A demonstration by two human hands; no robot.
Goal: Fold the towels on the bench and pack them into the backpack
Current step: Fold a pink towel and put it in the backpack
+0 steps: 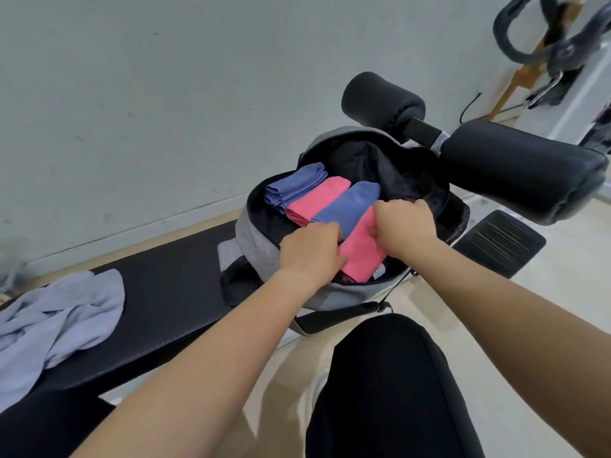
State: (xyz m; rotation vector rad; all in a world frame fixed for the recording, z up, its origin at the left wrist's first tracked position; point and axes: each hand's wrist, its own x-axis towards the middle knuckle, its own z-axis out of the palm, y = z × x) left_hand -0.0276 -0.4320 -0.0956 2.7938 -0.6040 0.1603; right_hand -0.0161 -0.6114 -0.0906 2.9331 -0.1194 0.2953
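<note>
A grey backpack (261,249) with a black lining lies open on the black bench (172,292). Inside it stand folded towels side by side: a blue towel (294,185), a pink towel (315,200), another blue towel (350,204) and, nearest me, a pink folded towel (362,256). My left hand (310,251) and my right hand (405,224) both grip this nearest pink towel from either side, inside the bag's opening. A crumpled light-blue towel (56,319) lies unfolded on the bench at the left.
Two black foam roller pads (515,166) of the bench stick out just behind and right of the backpack. A black footplate (499,241) sits on the pale floor. My black-trousered knee (383,375) is below the bag. A pale wall runs behind the bench.
</note>
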